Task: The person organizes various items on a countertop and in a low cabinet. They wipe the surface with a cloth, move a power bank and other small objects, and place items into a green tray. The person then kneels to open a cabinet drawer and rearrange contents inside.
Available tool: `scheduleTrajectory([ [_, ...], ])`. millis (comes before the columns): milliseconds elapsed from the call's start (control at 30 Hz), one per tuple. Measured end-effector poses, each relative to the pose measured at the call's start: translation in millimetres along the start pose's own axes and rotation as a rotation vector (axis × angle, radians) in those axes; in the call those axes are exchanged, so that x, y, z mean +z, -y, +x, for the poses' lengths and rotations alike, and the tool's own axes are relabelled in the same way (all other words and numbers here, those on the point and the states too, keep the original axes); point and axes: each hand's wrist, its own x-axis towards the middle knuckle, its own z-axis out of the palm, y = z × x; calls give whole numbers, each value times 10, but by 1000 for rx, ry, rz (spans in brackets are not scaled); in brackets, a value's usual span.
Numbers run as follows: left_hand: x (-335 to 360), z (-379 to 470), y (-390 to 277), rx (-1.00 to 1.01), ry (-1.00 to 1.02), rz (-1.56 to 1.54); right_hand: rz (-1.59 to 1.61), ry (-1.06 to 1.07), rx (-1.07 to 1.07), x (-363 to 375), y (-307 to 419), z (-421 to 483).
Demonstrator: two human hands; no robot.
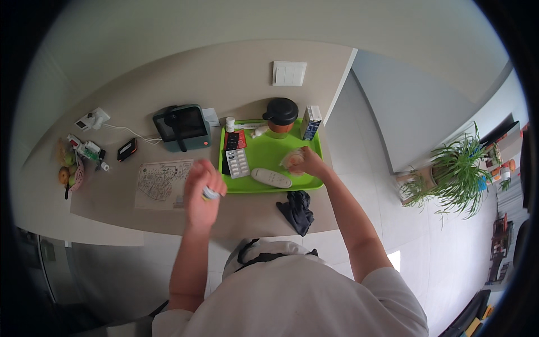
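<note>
My left hand (201,189) is raised over the counter, left of a green tray (263,189), with its fingers curled around a small white and yellow object (210,193) that is mostly hidden. Over the tray's right side, my right hand (311,163) grips a clear plastic package (292,161) with something pale orange inside. A white remote control (271,177) lies on the tray below it. Along the tray's left side are a blister pack of pills (238,163), a red and black packet (236,140) and a white bottle (230,124). Behind stand a black-lidded jar (282,116) and an upright carton (310,122).
A black cloth (298,212) lies at the counter's front edge. Left of the tray are a printed map sheet (162,185), a smart display (183,126) with cables, a small black device (127,149) and a pink fruit basket (78,175). A potted spider plant (454,172) stands right.
</note>
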Motion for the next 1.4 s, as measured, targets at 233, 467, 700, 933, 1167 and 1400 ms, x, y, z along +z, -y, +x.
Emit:
scheduleTrajectory([
  [233,1047,310,-1251,493,164,168,405,-168,-68,-101,328,-423],
  [467,1256,323,-1622,337,-124,138,808,-19,-232,-164,814,-988],
  [700,1176,311,-1632,298,-42,44,947,-9,-390,-204,1548,-1444],
  [933,1088,297,-1649,294,-35,202,1102,83,-767,-313,2829,-1708],
  [1167,911,303,-1920,342,-143,260,1167,146,-833,-431,3664,-1798],
  [1400,776,327,-1922,315,-47,142,1161,127,-885,-324,3355,-2192],
])
